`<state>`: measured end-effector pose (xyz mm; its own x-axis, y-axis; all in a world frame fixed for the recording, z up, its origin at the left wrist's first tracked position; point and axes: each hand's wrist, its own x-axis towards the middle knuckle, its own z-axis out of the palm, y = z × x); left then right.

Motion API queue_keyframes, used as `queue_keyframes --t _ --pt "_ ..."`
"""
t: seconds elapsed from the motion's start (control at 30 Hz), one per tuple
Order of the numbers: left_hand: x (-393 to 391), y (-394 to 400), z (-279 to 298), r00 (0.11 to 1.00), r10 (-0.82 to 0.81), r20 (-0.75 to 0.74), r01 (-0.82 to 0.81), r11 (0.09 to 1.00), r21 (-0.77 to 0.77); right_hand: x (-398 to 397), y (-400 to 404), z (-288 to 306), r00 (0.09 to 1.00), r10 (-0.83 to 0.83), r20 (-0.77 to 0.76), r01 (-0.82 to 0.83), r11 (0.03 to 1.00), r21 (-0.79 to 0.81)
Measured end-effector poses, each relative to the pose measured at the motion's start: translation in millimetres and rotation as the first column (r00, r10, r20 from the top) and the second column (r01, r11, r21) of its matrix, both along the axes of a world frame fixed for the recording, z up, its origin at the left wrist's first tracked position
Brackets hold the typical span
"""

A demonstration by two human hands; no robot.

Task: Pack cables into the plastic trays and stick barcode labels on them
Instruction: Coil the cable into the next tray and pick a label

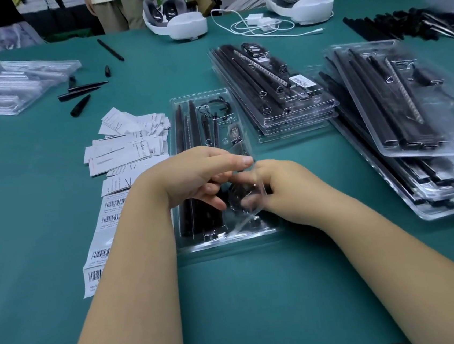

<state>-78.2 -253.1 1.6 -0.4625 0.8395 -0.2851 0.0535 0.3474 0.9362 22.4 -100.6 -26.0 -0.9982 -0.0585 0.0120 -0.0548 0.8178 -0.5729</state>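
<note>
**Seating the cable in the open tray**

Both hands meet over the near half of the clear plastic tray (222, 245) that lies in front of the person on the green table (261, 294). The left hand (193, 181) reaches in from the left with its fingers mostly extended over the tray's middle. The right hand (278, 191) has its fingers curled around something small and partly transparent at the tray's right side; it is probably a coiled cable in a clear sleeve, though blur and glare make that uncertain.

The tray already holds long black rods (185, 131) in its left channels and small dark parts further up, so the job now seems to be pressing the last piece into its round pocket. To do this well, steady the tray with the left fingers, keep the coil tight, and push it down evenly until it sits below the rim, with no loop over a divider.

The strip of barcode labels (106, 237) lies just left of the tray, close enough to reach once the cable is seated. Finished trays (276, 88) are stacked beyond.
</note>
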Motion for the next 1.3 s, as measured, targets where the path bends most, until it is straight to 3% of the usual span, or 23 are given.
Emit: queue_keyframes --t 0.2,0.33,0.47,0.63,0.73,0.8,0.87,0.97,1.1,1.3 --pt "1 1 0 0.999 0.036 0.002 -0.036 0.999 -0.008 -1 3 2 0.996 0.088 0.012 -0.088 0.995 0.055" --pt "2 2 1 0.999 0.039 0.008 -0.039 0.999 -0.010 -1 4 0 0.999 0.048 0.023 -0.049 0.996 0.074" --pt "1 1 1 0.997 0.066 0.029 -0.066 0.998 -0.012 1 5 5 0.997 0.032 0.073 -0.029 0.999 -0.033" --pt "0 1 -1 0.991 0.130 0.006 -0.130 0.991 -0.020 3 0 8 0.999 -0.001 0.047 0.000 1.000 0.023" --pt "0 2 -5 0.931 0.307 -0.199 -0.304 0.951 0.049 1 -2 4 0.997 -0.071 0.000 0.070 0.986 0.153" --pt "0 4 -7 0.793 0.374 -0.481 -0.381 0.920 0.087 0 -5 1 0.995 -0.092 -0.049 0.100 0.974 0.204" --pt "4 7 -8 0.682 0.317 -0.660 -0.395 0.918 0.032 2 -8 -4 0.991 -0.105 -0.079 0.120 0.967 0.224" --pt "5 8 -6 0.662 0.243 -0.709 -0.398 0.916 -0.058 10 -11 -12 0.977 -0.127 -0.172 0.171 0.946 0.275" --pt "7 7 -4 0.653 0.222 -0.724 -0.382 0.922 -0.062 15 -13 -16 0.940 -0.193 -0.282 0.251 0.950 0.186" --pt "8 6 1 0.693 0.109 -0.713 -0.342 0.920 -0.192 14 -9 -15 0.984 -0.120 -0.132 0.152 0.951 0.269"
